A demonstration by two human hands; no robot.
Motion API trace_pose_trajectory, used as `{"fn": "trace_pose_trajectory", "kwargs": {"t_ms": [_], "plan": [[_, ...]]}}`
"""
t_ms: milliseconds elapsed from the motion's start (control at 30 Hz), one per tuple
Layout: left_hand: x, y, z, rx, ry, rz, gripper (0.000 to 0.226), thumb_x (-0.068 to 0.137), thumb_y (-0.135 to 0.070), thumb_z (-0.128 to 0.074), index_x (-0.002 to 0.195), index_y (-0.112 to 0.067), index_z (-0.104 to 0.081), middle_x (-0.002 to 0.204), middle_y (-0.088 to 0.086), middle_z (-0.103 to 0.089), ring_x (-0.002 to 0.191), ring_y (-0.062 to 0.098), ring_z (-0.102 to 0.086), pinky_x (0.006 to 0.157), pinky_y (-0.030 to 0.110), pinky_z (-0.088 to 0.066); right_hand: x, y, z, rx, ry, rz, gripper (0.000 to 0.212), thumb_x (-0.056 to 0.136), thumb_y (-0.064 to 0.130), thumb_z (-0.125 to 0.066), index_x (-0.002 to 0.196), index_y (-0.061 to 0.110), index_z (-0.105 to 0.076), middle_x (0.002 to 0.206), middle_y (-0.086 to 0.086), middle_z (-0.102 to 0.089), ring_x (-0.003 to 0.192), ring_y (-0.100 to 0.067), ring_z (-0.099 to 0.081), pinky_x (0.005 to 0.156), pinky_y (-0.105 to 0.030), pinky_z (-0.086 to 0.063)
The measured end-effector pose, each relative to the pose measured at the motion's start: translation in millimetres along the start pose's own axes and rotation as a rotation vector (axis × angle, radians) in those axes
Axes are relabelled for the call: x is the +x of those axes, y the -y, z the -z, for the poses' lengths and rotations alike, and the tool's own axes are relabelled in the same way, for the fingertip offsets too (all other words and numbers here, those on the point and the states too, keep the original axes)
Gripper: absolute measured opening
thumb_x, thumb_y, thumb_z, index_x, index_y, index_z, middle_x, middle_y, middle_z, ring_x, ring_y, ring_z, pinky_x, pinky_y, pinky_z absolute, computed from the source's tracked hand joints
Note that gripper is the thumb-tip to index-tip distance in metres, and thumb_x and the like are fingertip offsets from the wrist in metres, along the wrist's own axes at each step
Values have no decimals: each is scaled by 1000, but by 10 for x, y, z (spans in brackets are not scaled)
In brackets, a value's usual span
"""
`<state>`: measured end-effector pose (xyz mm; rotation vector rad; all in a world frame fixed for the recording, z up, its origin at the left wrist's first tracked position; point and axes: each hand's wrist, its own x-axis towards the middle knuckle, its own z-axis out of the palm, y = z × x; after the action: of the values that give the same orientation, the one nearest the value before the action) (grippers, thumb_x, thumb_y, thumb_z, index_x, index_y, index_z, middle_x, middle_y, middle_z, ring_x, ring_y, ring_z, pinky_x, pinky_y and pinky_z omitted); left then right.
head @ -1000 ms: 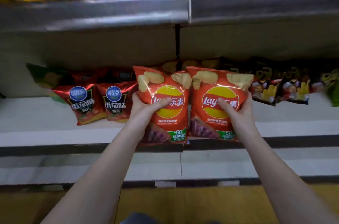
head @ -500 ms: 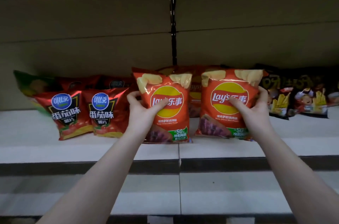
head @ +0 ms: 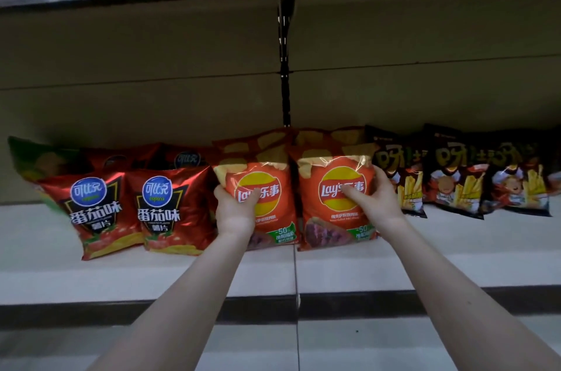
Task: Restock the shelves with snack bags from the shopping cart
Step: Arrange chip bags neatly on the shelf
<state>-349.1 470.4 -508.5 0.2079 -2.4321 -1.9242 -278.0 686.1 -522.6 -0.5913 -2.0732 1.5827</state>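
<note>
Observed: the left hand (head: 235, 212) grasps the left Lay's bag (head: 270, 203) at its left edge, thumb laid across the glossy orange front. The right hand (head: 381, 203) grasps the right Lay's bag (head: 331, 206) at its right edge in the same way. Both puffed, crinkly foil pillows stand upright and touching on the flat pale shelf (head: 182, 276), set back from its front edge, with shiny red tomato-crisp bags (head: 170, 212) just beside them on the left and dark fries-print bags (head: 455, 182) on the right.

I'm seeing both forearms (head: 188, 294) showing bare. The left hand (head: 235, 214) and right hand (head: 381, 203) are showing bare too.
</note>
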Motion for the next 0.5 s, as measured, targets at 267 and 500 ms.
{"fn": "trace_pose_trajectory", "kwargs": {"t_ms": [267,500], "plan": [[-2,85,-108,56,-44,2,70,91,-29,-63,143,-5,-23,136,19,-49,120,38,-52,93,44,-44,-39,-142,-160,-115,-195,80,92,78,29,-75,148,21,-17,145,-8,-32,129,-26,-42,95,-44,-47],[-149,88,-79,-4,-120,-49,90,86,-23,-70,151,-8,-9,150,18,-31,135,35,-37,108,48,-37,-165,-100,-161,-441,-352,284,62,74,29,-77,128,18,-49,140,-15,-36,129,-33,-35,100,-48,-40]]}}
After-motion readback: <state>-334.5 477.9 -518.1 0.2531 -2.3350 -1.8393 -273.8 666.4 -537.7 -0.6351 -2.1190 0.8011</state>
